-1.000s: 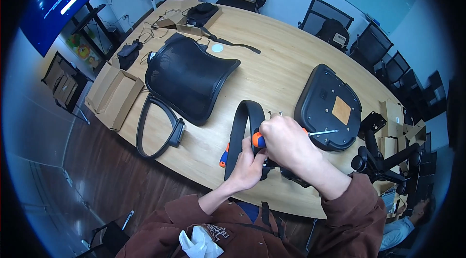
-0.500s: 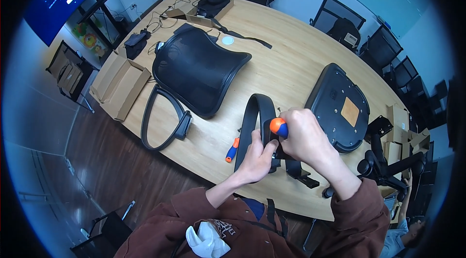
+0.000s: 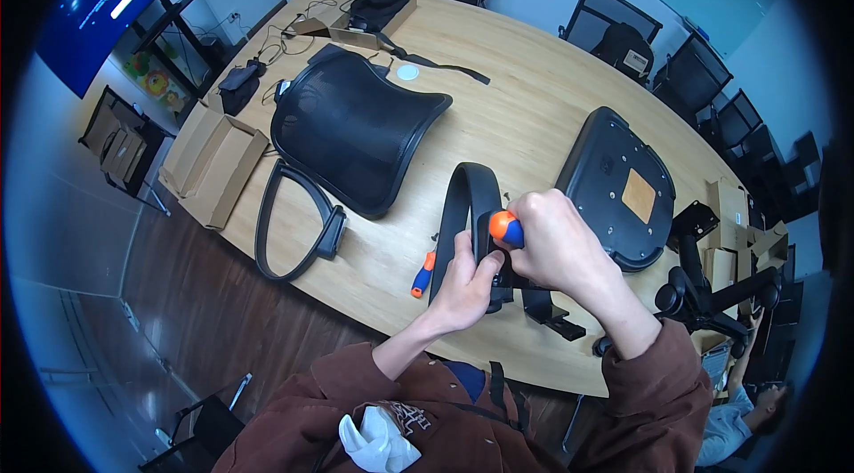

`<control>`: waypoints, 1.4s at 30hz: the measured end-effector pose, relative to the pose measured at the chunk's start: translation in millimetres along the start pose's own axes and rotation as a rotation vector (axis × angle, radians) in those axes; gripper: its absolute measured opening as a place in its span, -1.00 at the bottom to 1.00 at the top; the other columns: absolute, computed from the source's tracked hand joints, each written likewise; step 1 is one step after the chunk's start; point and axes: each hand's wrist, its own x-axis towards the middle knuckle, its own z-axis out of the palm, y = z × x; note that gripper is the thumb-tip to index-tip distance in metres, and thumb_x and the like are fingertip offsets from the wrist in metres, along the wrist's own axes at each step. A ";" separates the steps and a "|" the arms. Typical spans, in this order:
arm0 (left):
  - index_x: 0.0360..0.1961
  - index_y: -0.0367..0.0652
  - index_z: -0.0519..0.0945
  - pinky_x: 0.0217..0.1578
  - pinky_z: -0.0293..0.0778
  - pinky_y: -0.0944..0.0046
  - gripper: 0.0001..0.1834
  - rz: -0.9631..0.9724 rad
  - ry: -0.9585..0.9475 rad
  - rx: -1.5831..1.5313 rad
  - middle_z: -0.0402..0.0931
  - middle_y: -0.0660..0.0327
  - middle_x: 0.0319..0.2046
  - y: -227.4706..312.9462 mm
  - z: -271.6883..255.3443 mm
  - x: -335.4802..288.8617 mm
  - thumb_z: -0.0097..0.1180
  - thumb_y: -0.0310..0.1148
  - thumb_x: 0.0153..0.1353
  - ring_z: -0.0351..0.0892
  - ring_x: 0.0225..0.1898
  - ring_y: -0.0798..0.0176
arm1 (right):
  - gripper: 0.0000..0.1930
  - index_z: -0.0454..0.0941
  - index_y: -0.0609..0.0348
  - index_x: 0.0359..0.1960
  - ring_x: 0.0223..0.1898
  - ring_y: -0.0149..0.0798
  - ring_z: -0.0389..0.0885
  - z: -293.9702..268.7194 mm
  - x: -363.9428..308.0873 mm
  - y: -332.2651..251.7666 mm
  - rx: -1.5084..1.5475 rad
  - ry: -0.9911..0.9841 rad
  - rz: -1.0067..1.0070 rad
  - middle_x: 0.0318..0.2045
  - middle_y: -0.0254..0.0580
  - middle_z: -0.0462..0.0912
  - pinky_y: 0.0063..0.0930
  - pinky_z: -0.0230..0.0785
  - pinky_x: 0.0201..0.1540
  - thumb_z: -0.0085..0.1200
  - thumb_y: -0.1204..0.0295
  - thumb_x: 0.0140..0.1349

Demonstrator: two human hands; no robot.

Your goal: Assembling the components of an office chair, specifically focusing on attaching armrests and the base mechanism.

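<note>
In my right hand (image 3: 556, 237), closed in a fist, is a screwdriver (image 3: 504, 226) with an orange and blue handle. Its tip is hidden behind my hands and the part it points at. My left hand (image 3: 464, 293) grips a black loop-shaped chair armrest (image 3: 476, 179), which stands upright near the table's front edge. Just left of that hand lies a second orange and blue screwdriver (image 3: 423, 275). A black bracket-like part (image 3: 559, 323) rests below my right wrist. Farther left, another black armrest (image 3: 267, 224) lies flat.
A black mesh backrest (image 3: 347, 130) lies left of centre, and an upturned seat (image 3: 614, 193) at right. A chair base with casters (image 3: 712, 299) stands beyond the table's right edge, near another person (image 3: 734, 424). An open carton (image 3: 213, 170) sits on the left edge of the table (image 3: 507, 72).
The view has shifted slightly, so everything sits a little farther left and up. Both hands keep their holds on the armrest and the screwdriver.
</note>
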 end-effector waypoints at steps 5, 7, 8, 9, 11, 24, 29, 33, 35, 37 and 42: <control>0.06 -0.40 0.22 -0.13 0.45 0.16 -0.62 -0.079 -0.031 0.015 0.54 -0.04 -0.27 6.2 -2.2 0.1 -0.12 -0.29 0.41 0.59 -0.21 0.14 | -0.73 0.64 0.43 -0.50 -0.34 0.17 0.69 -1.5 2.1 0.1 -0.110 -0.053 0.008 -0.51 0.22 0.64 -0.10 0.58 -0.18 0.39 0.49 -0.25; 0.05 -0.38 0.23 -0.11 0.43 0.18 -0.64 -0.078 -0.031 0.001 0.52 -0.03 -0.23 5.9 -1.5 -0.2 -0.13 -0.30 0.41 0.56 -0.17 0.18 | -0.73 0.64 0.41 -0.51 -0.36 0.15 0.69 -0.7 1.1 1.8 -0.148 -0.048 -0.040 -0.51 0.18 0.65 -0.10 0.58 -0.21 0.39 0.45 -0.23; 0.04 -0.36 0.25 -0.10 0.42 0.20 -0.67 -0.080 -0.024 -0.009 0.50 -0.02 -0.19 5.4 -1.6 -0.6 -0.13 -0.31 0.41 0.53 -0.14 0.21 | -0.73 0.64 0.41 -0.51 -0.36 0.15 0.69 0.6 1.0 4.0 -0.149 -0.045 -0.039 -0.51 0.18 0.65 -0.10 0.58 -0.21 0.39 0.45 -0.23; 0.04 -0.36 0.25 -0.10 0.42 0.20 -0.67 -0.077 -0.026 -0.009 0.50 -0.02 -0.19 3.4 -2.2 0.0 -0.13 -0.31 0.41 0.53 -0.14 0.21 | -0.74 0.65 0.38 -0.49 -0.35 0.13 0.69 2.7 0.9 7.1 -0.126 -0.044 -0.018 -0.50 0.16 0.65 -0.11 0.57 -0.21 0.38 0.44 -0.20; 0.07 -0.34 0.25 -0.04 0.39 0.22 -0.68 -0.124 -0.063 -0.119 0.45 0.02 -0.13 -4.8 -4.3 0.5 -0.16 -0.34 0.41 0.46 -0.08 0.26 | -0.75 0.66 0.35 -0.47 -0.34 0.12 0.69 4.6 -0.2 11.9 -0.104 -0.040 0.006 -0.49 0.14 0.66 -0.13 0.57 -0.21 0.37 0.44 -0.18; 0.11 -0.33 0.25 0.01 0.35 0.27 -0.68 -0.159 -0.063 -0.152 0.40 0.08 -0.11 -0.1 4.8 1.9 -0.15 -0.39 0.42 0.40 -0.08 0.32 | -0.84 0.62 0.26 -0.50 -0.39 0.08 0.67 2.9 -12.1 28.0 -0.135 0.065 -0.185 -0.50 0.04 0.63 -0.15 0.55 -0.27 0.26 0.50 -0.18; 0.09 -0.31 0.26 -0.04 0.36 0.30 -0.71 -0.044 -0.026 -0.132 0.38 0.13 -0.16 1.6 9.5 -0.6 -0.16 -0.41 0.42 0.38 -0.13 0.37 | -0.83 0.60 0.24 -0.53 -0.44 0.07 0.66 16.5 -12.8 30.9 -0.098 0.121 -0.197 -0.54 0.02 0.62 -0.14 0.55 -0.32 0.29 0.43 -0.17; 0.07 -0.30 0.27 -0.09 0.37 0.32 -0.73 -0.100 -0.024 -0.209 0.39 0.15 -0.16 -12.9 9.2 -2.1 -0.16 -0.39 0.44 0.36 -0.15 0.40 | -0.78 0.61 0.21 -0.45 -0.45 0.04 0.66 17.7 -13.9 32.3 -0.155 0.187 -0.161 -0.54 -0.02 0.62 -0.15 0.54 -0.34 0.33 0.37 -0.11; 0.07 -0.29 0.28 -0.10 0.37 0.32 -0.73 -0.129 -0.027 -0.200 0.38 0.16 -0.16 -12.1 7.2 -2.1 -0.16 -0.38 0.44 0.36 -0.16 0.40 | -0.77 0.62 0.20 -0.42 -0.45 0.03 0.66 14.4 -15.6 34.2 -0.155 0.186 -0.143 -0.52 -0.04 0.63 -0.16 0.54 -0.34 0.33 0.36 -0.08; 0.07 -0.29 0.28 -0.10 0.37 0.32 -0.73 -0.159 -0.031 -0.190 0.38 0.17 -0.16 -8.5 6.7 -1.8 -0.17 -0.37 0.44 0.35 -0.17 0.41 | -0.78 0.62 0.19 -0.38 -0.41 0.01 0.67 9.8 -18.6 36.2 0.023 0.177 -0.230 -0.45 -0.08 0.62 -0.17 0.54 -0.33 0.32 0.39 -0.06; 0.09 -0.31 0.27 -0.09 0.37 0.32 -0.70 -0.210 -0.042 -0.195 0.37 0.17 -0.16 -1.6 7.2 1.7 -0.16 -0.37 0.43 0.35 -0.18 0.40 | -0.76 0.66 0.17 -0.33 -0.39 -0.03 0.67 16.4 -19.9 41.9 -0.105 0.164 -0.225 -0.37 -0.12 0.60 -0.22 0.53 -0.34 0.33 0.46 -0.12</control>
